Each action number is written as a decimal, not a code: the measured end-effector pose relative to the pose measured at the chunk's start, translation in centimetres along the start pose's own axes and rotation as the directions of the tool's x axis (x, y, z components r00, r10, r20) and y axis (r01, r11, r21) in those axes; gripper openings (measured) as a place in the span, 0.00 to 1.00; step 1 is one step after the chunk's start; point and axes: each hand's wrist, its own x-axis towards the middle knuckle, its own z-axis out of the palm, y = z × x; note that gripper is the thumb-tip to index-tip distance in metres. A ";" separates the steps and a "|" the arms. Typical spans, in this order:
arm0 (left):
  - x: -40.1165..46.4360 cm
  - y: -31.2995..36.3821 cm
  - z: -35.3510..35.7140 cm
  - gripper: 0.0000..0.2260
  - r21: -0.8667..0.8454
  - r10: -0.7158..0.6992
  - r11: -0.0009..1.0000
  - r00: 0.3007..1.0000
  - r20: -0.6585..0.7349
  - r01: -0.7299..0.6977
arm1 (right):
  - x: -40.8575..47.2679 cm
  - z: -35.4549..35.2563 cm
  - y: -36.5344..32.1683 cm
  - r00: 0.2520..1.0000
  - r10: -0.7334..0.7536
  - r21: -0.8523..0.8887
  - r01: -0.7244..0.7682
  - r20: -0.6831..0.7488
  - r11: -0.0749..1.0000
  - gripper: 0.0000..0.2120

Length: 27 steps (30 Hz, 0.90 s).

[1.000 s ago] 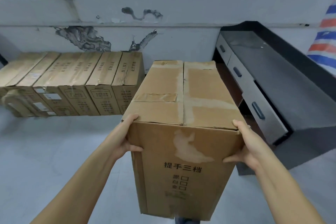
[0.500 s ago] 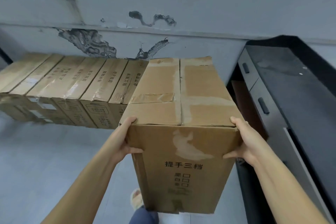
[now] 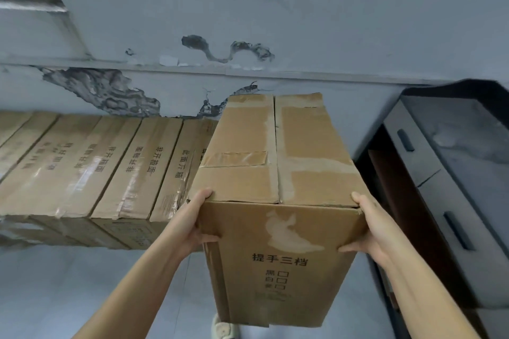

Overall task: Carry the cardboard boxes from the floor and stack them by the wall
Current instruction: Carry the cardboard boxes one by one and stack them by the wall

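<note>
I hold a tall brown cardboard box (image 3: 278, 173) with taped top flaps and black printed characters on its near face, lifted off the floor in front of me. My left hand (image 3: 197, 217) grips its upper left corner, thumb on the near face and fingers round the side. My right hand (image 3: 367, 226) grips the upper right corner the same way. A row of several similar boxes (image 3: 110, 168) stands along the peeling wall (image 3: 248, 22), just left of the carried box; their far right end is hidden behind it.
A dark grey cabinet (image 3: 446, 179) with drawer handles stands close on the right, against the wall. A narrow gap lies between it and the row of boxes. Grey floor (image 3: 68, 289) spreads at lower left. My shoe (image 3: 223, 329) shows under the box.
I have come closer to the wall: the row of boxes and the cabinet look larger and nearer. The carried box stays in both hands, grip unchanged.
</note>
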 end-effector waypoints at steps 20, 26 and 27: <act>24.3 -13.3 -5.2 0.19 0.156 -0.281 0.932 0.924 -0.260 0.327 | 24.5 6.2 17.2 0.979 0.202 -0.156 -0.195 0.029 0.968 0.16; 28.3 -10.4 -3.5 0.16 0.069 -0.176 0.977 0.940 -0.294 0.204 | 29.0 8.3 13.9 0.986 0.165 -0.177 -0.158 0.028 0.971 0.16; 29.3 -9.4 -3.1 0.16 0.084 -0.140 0.982 0.944 -0.299 0.172 | 30.1 9.0 13.0 0.989 0.144 -0.174 -0.136 0.037 0.975 0.16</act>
